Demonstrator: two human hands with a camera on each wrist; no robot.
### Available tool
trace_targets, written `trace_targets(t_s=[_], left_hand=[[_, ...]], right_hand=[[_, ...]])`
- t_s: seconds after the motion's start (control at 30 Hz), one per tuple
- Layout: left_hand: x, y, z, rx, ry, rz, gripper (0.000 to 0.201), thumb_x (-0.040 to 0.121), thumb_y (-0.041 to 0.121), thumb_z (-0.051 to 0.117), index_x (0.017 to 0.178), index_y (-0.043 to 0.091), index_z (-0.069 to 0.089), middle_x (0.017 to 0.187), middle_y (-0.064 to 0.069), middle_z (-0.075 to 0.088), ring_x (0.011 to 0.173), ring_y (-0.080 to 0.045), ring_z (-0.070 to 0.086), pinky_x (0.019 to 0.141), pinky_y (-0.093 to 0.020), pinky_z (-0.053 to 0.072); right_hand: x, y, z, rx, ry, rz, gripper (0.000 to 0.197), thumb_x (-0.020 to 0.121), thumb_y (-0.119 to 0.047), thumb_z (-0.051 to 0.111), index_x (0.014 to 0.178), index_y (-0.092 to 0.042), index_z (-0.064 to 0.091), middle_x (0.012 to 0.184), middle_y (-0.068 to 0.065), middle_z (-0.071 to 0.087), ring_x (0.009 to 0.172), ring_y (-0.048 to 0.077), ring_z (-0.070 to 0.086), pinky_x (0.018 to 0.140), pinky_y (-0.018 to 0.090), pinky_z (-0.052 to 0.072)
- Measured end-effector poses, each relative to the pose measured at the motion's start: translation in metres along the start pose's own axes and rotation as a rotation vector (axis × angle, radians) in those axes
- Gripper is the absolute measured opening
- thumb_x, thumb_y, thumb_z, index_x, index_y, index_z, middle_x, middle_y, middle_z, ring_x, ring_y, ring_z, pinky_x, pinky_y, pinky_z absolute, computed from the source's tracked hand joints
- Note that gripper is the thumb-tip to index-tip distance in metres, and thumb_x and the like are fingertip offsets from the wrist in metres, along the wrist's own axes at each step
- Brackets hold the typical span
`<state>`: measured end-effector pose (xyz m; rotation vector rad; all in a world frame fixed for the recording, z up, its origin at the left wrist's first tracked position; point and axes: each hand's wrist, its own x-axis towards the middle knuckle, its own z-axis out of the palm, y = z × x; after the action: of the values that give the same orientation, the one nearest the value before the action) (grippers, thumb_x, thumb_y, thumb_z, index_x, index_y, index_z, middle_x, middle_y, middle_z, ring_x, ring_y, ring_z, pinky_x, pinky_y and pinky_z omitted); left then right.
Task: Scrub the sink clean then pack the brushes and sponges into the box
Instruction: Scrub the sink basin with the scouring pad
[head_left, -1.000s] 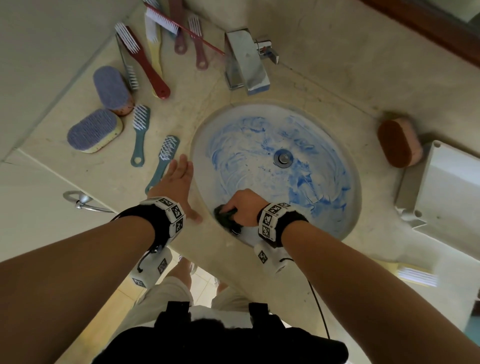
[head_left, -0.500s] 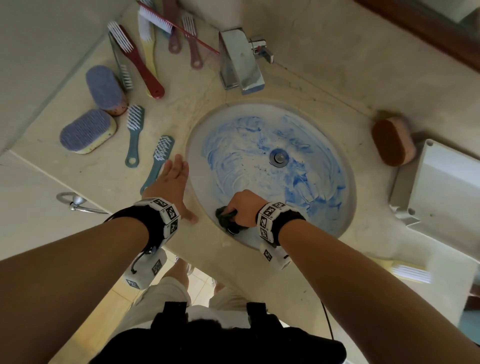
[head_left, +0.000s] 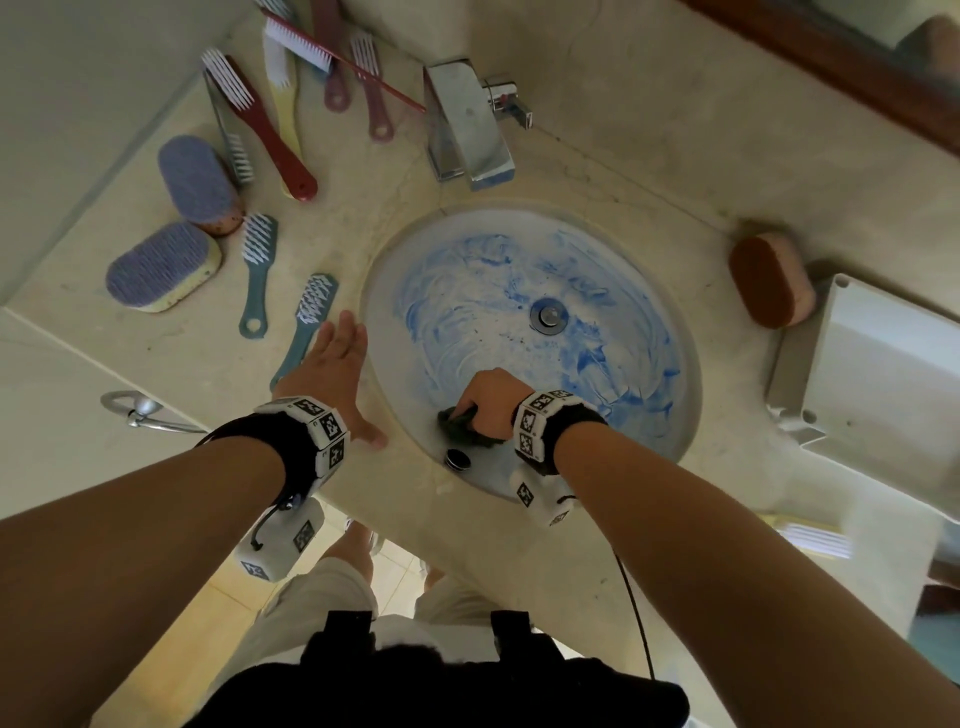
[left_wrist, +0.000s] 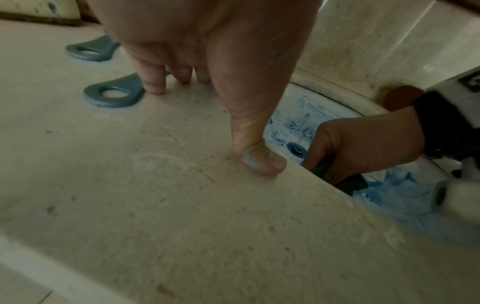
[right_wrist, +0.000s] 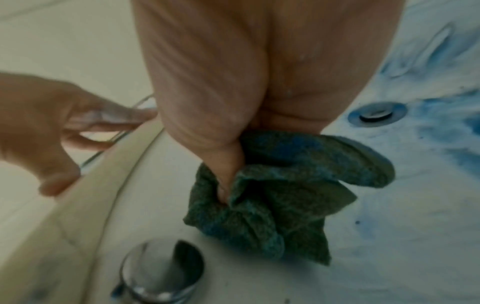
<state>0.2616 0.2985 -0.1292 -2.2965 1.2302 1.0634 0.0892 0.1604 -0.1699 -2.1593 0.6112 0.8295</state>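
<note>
The oval sink (head_left: 649, 426) is smeared with blue cleaner around its drain (head_left: 546, 315). My right hand (head_left: 491, 400) grips a crumpled green scouring pad (right_wrist: 280, 197) against the sink's near wall, just above the chrome overflow hole (head_left: 457, 459). My left hand (head_left: 332, 364) lies flat with straight fingers on the counter (left_wrist: 182, 216), its thumb (left_wrist: 257, 160) at the sink's rim. Two purple sponges (head_left: 163, 267) and several brushes (head_left: 257, 275) lie on the counter to the left. A brown sponge (head_left: 769, 280) rests beside the white box (head_left: 883, 379) at the right.
The chrome tap (head_left: 467, 124) stands behind the sink. A yellow brush (head_left: 815, 538) lies near the counter's front right edge. A wall runs along the left, and a metal hook (head_left: 130, 410) sticks out below the counter's front face.
The right hand shifted the pad slightly along the near wall, uncovering the overflow hole. The left hand stays flat on the counter. The head view drifted a little.
</note>
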Motion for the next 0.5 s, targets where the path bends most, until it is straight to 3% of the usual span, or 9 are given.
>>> trace_targets(t_s=[0.13,0.23,0.3,0.37,0.5], left_hand=[[0.0,-0.001,0.002,-0.009,0.026,0.003,0.15,0.054,0.056,0.087,0.152,0.015,-0.018,0.156,0.001,-0.031,0.147,-0.019,-0.018,0.121,-0.039,0.011],[0.0,-0.001,0.002,-0.008,0.022,0.009,0.149,0.055,0.056,0.087,0.152,0.015,-0.019,0.156,0.0,-0.031,0.147,-0.021,-0.017,0.121,-0.038,0.01],[0.0,-0.001,0.001,-0.008,0.019,0.016,0.149,0.056,0.056,0.087,0.152,0.015,-0.018,0.157,-0.001,-0.031,0.147,-0.021,-0.017,0.121,-0.038,0.01],[-0.001,-0.002,0.001,-0.011,0.024,0.017,0.148,0.056,0.056,0.087,0.152,0.015,-0.018,0.157,-0.001,-0.03,0.148,-0.021,-0.017,0.121,-0.038,0.01],[-0.003,0.0,0.001,-0.006,0.034,0.02,0.148,0.057,0.056,0.087,0.152,0.015,-0.018,0.157,-0.001,-0.03,0.148,-0.02,-0.017,0.119,-0.036,0.009]], right_hand=[[-0.032,0.022,-0.007,0.148,0.065,0.009,0.035,0.085,0.001,0.057,0.113,-0.013,0.073,0.112,0.006,0.072,0.103,0.021,0.064,0.084,0.021,0.047],[-0.053,0.016,0.012,0.177,0.024,-0.072,0.039,0.085,-0.001,0.061,0.118,-0.017,0.071,0.116,0.005,0.07,0.104,0.018,0.064,0.091,0.02,0.047],[-0.051,0.01,0.025,0.126,-0.009,-0.084,0.043,0.086,0.0,0.059,0.124,-0.019,0.067,0.119,0.007,0.068,0.105,0.02,0.061,0.084,0.014,0.041],[-0.042,0.007,0.027,0.111,-0.015,-0.062,0.046,0.086,0.0,0.056,0.126,-0.021,0.066,0.118,0.009,0.068,0.102,0.022,0.061,0.082,0.017,0.043],[-0.036,0.01,0.03,0.099,-0.019,-0.004,0.049,0.086,0.001,0.052,0.126,-0.025,0.066,0.113,0.009,0.07,0.1,0.025,0.063,0.09,0.031,0.052]])
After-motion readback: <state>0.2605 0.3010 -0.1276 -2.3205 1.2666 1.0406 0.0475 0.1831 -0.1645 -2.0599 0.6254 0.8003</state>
